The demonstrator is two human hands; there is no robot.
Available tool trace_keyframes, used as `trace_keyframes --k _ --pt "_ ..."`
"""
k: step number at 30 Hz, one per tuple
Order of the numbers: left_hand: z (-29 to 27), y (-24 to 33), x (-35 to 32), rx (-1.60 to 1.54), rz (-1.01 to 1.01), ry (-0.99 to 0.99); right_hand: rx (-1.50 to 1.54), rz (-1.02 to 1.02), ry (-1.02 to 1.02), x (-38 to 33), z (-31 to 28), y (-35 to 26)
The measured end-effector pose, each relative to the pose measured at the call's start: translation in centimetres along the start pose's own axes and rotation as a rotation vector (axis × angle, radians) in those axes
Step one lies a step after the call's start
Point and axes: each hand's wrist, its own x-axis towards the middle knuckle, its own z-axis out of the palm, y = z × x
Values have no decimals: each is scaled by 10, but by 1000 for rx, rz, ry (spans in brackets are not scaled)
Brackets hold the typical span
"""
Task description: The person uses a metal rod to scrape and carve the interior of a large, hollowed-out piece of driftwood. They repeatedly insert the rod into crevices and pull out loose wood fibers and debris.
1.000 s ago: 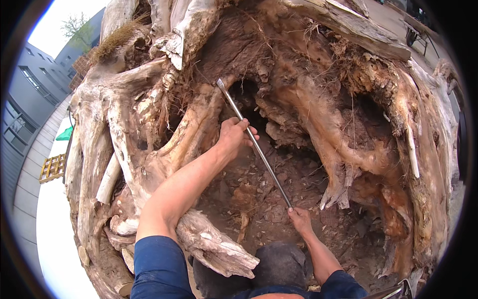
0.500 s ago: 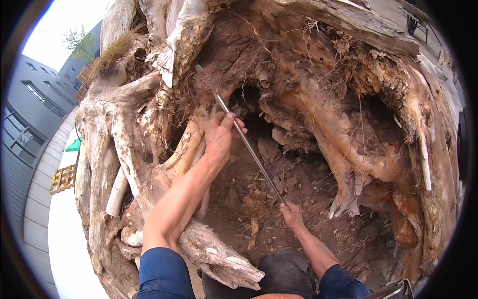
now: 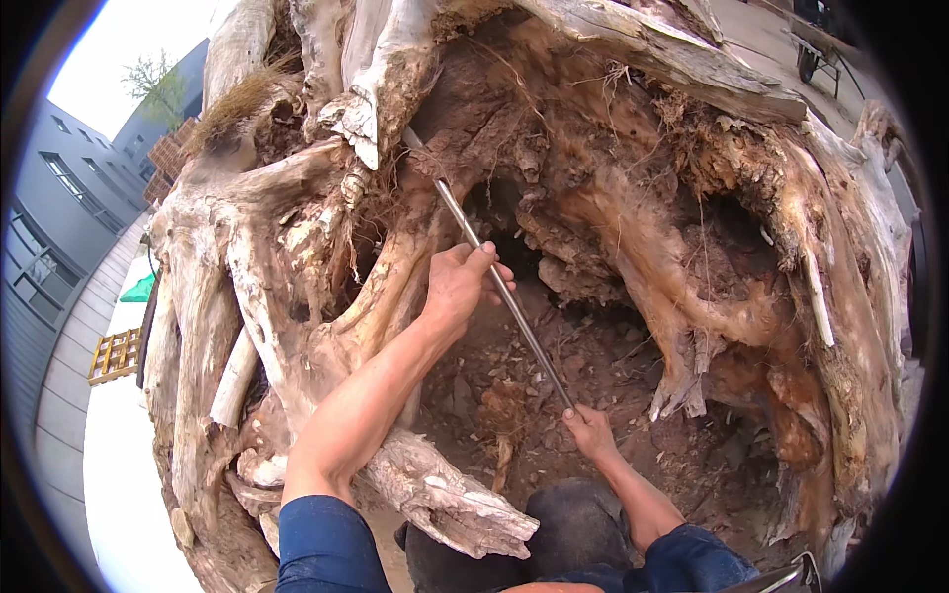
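Note:
A long metal bar (image 3: 535,343) slants from lower right to upper left across the hollow of a big tree stump with gnarled roots (image 3: 633,227). My left hand (image 3: 461,284) is closed round the bar near its middle, the thumb lying along it. Lower down, my right hand (image 3: 591,433) grips the bar's near end. The bar's far tip, flat and paler, meets the reddish-brown, crumbly inner wood (image 3: 474,109) beside a splintered pale root. Whether the tip is sunk into the wood, I cannot tell.
A broken root stub (image 3: 450,499) juts out below my left forearm. Loose chips and dirt (image 3: 652,474) cover the hollow's floor. Thick roots (image 3: 198,326) stand on the left. A yellow pallet (image 3: 116,356) lies beyond them, and a wheelbarrow (image 3: 809,61) is at the far right.
My left hand has moved slightly down and to the right in the picture, still round the bar. The right hand keeps its grip near the end. The whole view has shifted a little.

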Motion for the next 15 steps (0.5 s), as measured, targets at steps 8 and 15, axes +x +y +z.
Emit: trace_keyframes --k 8,15 --pt "45 -23 -10 40 -143 -345 -76 172 129 -82 -46 63" --pt "44 -32 -10 -87 -157 -233 -58 226 39 -86 -64 42"
